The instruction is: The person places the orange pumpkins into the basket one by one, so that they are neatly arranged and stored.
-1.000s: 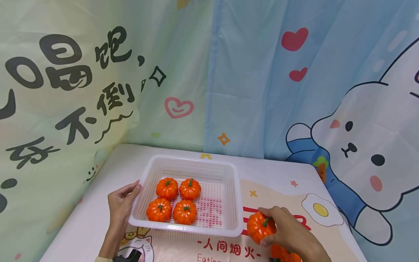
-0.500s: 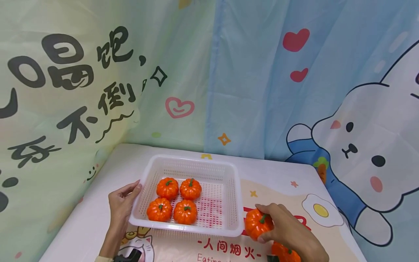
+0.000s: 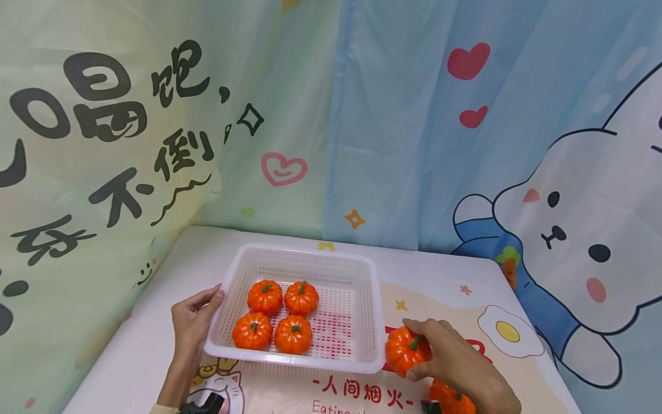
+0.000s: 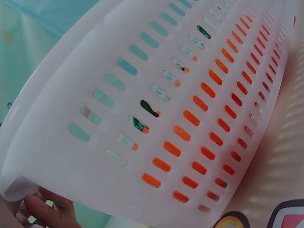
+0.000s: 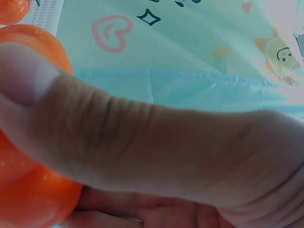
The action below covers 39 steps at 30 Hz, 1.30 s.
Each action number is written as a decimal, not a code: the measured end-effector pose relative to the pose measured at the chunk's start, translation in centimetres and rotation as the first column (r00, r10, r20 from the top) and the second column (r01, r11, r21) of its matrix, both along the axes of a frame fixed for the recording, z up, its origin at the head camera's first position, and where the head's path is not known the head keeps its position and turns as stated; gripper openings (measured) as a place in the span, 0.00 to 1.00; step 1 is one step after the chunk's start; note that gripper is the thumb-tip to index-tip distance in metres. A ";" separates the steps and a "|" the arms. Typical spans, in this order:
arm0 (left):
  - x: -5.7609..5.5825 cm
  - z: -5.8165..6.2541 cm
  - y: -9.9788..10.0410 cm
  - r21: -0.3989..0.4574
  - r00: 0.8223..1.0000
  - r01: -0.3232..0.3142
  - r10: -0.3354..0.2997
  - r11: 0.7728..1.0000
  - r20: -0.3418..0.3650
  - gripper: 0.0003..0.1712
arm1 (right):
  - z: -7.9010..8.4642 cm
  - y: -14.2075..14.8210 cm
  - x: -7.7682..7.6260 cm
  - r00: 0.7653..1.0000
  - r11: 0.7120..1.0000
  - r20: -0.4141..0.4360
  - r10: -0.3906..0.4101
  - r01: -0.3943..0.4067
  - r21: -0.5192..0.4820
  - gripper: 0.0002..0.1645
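Note:
A white perforated plastic basket (image 3: 291,360) stands on the table with several small orange pumpkins (image 3: 293,334), green-stemmed, gathered in its left half. At its left rim, my left hand (image 3: 190,322) grips the edge between thumb and fingers; the left wrist view shows those fingertips (image 4: 47,213) curled at the rim's corner. My right hand (image 3: 447,353) holds another orange pumpkin (image 3: 405,349) between thumb and fingers, just right of the basket's front right corner. In the right wrist view the thumb (image 5: 109,128) lies across the front of this pumpkin (image 5: 38,199).
One more pumpkin (image 3: 452,398) lies below my right wrist at the near edge of the view, partly hidden. The table's printed cover (image 3: 429,299) spreads right of the basket. Behind the table hangs a printed curtain (image 3: 377,144).
My right hand has shifted slightly left and away from me with its pumpkin, closer to the basket. The left hand, the basket and the pumpkins inside have stayed put.

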<state>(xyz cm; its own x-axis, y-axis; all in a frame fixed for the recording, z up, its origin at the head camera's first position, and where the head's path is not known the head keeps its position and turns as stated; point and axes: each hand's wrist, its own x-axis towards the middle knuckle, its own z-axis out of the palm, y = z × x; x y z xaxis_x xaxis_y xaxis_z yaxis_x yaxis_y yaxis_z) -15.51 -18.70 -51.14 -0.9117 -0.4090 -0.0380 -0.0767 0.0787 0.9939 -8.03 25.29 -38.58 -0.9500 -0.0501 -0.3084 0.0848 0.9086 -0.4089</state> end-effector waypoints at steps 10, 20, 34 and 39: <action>0.1 0.1 0.0 0.010 1.000 -0.005 0.005 1.000 0.000 0.22 | 0.6 -0.6 0.0 1.000 1.000 -0.014 0.023 -0.023 -0.009 0.55; 0.1 0.0 0.0 0.002 1.000 -0.003 0.003 1.000 0.004 0.22 | 1.0 -1.5 -0.4 0.999 0.999 -0.022 0.034 -0.034 -0.030 0.57; 0.2 0.3 0.1 0.013 1.000 -0.012 0.012 1.000 0.003 0.23 | 1.4 -2.3 -0.5 0.999 0.996 -0.015 0.030 -0.031 -0.081 0.55; 0.1 0.3 0.1 0.023 1.000 -0.005 0.005 1.000 0.001 0.22 | 1.4 -2.7 -0.7 0.999 0.995 -0.023 0.029 -0.031 -0.092 0.54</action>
<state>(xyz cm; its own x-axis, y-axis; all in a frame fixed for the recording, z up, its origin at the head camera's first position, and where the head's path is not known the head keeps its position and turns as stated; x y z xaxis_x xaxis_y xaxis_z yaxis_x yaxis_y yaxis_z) -15.38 -18.64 -50.85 -0.9097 -0.4125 -0.0482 -0.0779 0.0556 0.9954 -8.71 22.56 -37.15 -0.9540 -0.1061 -0.2803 0.0481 0.8689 -0.4926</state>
